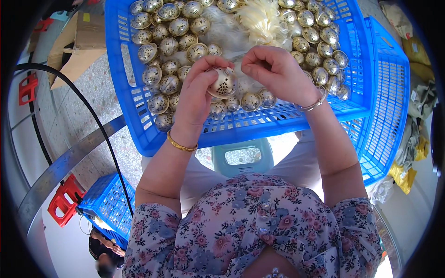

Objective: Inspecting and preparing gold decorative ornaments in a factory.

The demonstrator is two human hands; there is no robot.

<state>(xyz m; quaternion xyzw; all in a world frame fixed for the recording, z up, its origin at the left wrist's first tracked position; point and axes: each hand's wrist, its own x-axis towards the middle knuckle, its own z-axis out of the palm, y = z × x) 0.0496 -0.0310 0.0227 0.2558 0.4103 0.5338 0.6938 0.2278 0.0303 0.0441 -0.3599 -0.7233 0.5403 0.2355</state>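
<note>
My left hand (198, 90) grips a pale gold metal ball ornament (225, 82) pierced with small holes and a cut-out pattern, thumb and fingers around its upper edge. Close beside it on the right, my right hand (278, 73) has thumb and fingertips pinched together; anything between them is too small to make out. Both hands are above a blue plastic crate (250, 136) that holds many similar gold balls (178, 27). A bundle of cream strands (260, 22) lies in the crate's far middle, next to clear plastic film (221, 28).
A second blue crate (387, 88) stands against the right side. Under the crate's near edge is a light teal stool (243, 156). To the left are a black cable (92, 111), a cardboard box (85, 39), red stools (66, 199) and another person (105, 250).
</note>
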